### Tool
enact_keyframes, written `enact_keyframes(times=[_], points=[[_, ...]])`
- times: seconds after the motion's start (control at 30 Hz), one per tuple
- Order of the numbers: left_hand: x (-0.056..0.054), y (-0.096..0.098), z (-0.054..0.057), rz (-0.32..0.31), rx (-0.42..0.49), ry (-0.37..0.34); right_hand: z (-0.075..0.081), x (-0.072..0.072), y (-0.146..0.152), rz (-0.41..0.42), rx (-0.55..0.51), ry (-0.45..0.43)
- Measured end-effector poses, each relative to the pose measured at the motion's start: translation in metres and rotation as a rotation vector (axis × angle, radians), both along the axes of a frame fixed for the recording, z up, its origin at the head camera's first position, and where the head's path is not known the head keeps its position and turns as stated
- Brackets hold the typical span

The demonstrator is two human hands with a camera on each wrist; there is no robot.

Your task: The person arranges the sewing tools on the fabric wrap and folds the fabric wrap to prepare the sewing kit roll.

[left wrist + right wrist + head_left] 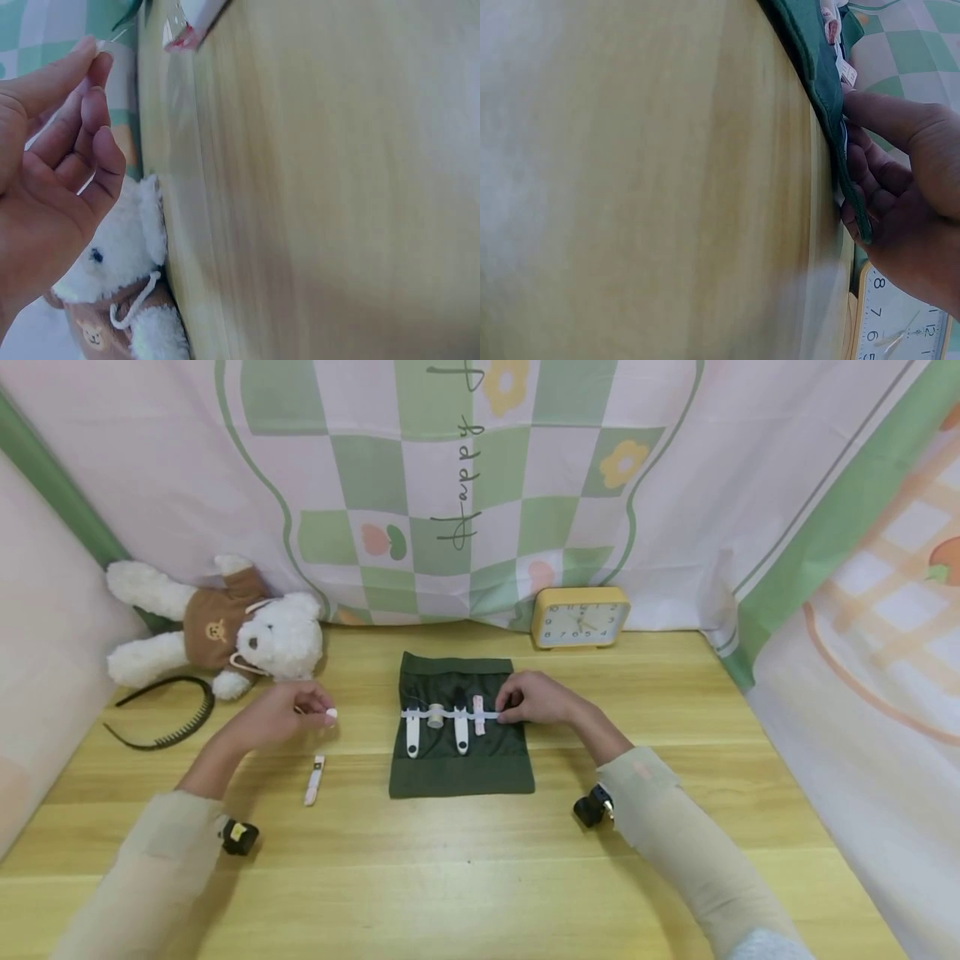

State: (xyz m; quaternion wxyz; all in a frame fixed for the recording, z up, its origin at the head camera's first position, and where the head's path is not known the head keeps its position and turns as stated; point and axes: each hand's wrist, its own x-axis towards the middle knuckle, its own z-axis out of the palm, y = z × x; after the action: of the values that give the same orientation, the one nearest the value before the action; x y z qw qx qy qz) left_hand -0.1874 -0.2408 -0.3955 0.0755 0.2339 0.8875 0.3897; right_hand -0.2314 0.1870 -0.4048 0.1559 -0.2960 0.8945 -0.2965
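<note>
A dark green cloth roll (465,777) lies open on the table, crossed by a white elastic band (448,715). Tucked under the band are two white tools with black ends (412,735), a thread spool (436,718) and a narrow pink-and-white packet (478,717). My right hand (542,697) pinches the band near the roll's right edge; in the right wrist view its lower fingers lie behind the cloth edge (866,225). Left of the roll, my left hand (281,710) holds a small white round piece (332,714) between thumb and forefinger, above the table.
A similar narrow packet (314,781) lies on the table (420,877) below my left hand. To the left are a black toothed headband (183,735) and a white plush dog (288,639) in a brown top. A yellow clock (580,618) stands at the back, before a checked curtain (495,468).
</note>
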Motion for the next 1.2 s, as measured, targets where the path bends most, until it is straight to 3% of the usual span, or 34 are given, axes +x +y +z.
enact_keyframes(times=[0.27, 0.7, 1.0, 1.2], points=[[-0.006, 0.017, 0.004, 0.040, -0.005, -0.039, 0.000, -0.001, 0.003, -0.025, -0.001, -0.020], [-0.019, 0.054, 0.011, 0.021, 0.096, -0.088, -0.001, -0.001, 0.004, -0.005, -0.024, -0.019], [-0.025, 0.068, 0.009, 0.021, 0.144, -0.129, 0.000, -0.001, 0.004, 0.004, -0.029, -0.019], [-0.029, 0.075, 0.011, 0.029, 0.126, -0.134, 0.000, -0.001, 0.004, 0.003, -0.029, -0.022]])
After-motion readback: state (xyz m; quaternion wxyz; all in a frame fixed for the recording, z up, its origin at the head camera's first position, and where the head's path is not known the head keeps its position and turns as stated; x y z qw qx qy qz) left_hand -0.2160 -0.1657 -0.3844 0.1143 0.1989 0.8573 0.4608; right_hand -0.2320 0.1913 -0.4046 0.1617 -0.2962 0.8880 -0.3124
